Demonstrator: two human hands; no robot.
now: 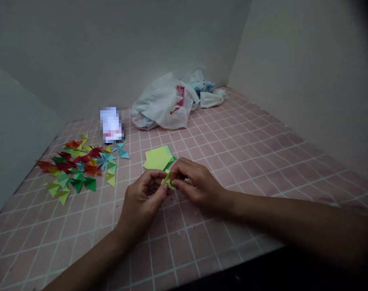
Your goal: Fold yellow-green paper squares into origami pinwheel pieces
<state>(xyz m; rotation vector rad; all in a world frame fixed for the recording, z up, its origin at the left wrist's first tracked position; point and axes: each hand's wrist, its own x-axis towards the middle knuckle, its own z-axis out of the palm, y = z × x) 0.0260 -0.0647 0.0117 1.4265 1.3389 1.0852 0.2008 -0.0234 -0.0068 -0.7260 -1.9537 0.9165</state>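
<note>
Between my fingertips is a small piece of folded yellow paper [168, 180]. My left hand [145, 193] pinches its left side with thumb and fingers. On the other side my right hand [199, 184] grips it the same way, covering part of it. Just beyond the hands lie flat paper sheets [157, 157], yellow-green on top, with green and pink edges showing beneath. To the left, several folded paper pieces [76, 171] in red, orange, yellow, green and blue lie in a loose heap.
A pinkish tablecloth with a white grid [250, 161] covers the table. Behind the heap a phone [111, 124] with a lit, blurred screen stands tilted. White plastic bags [162, 103] sit at the back against grey walls, with a white cloth-like item [212, 99] beside them.
</note>
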